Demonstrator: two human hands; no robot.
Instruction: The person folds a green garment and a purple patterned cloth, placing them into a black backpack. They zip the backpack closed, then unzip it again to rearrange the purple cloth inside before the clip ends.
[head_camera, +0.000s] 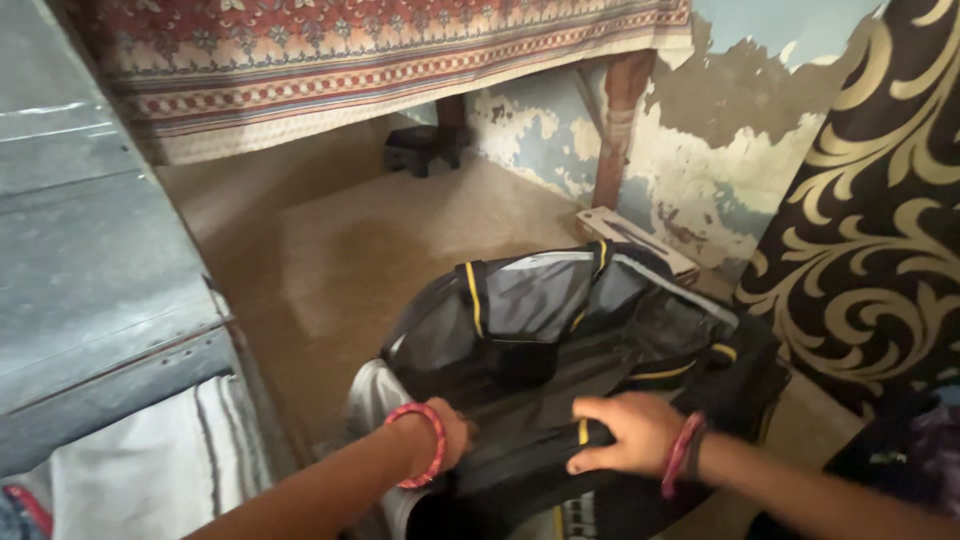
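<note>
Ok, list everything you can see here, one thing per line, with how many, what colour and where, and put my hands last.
bag: one, black and grey with yellow piping, on the floor in the middle
floor: one, brown, under and behind the bag
patterned cloth: one, red and cream, hanging along the top
small stool: one, dark, on the floor under the cloth
flat board: one, pale, against the wall behind the bag
wall: one, peeling blue and cream, at the back right
curtain: one, black with gold scrolls, at the right
metal surface: one, grey, at the left
left hand: red bangle, on the bag's near edge
right hand: red bangle, grip shut on the bag's black strap
</note>
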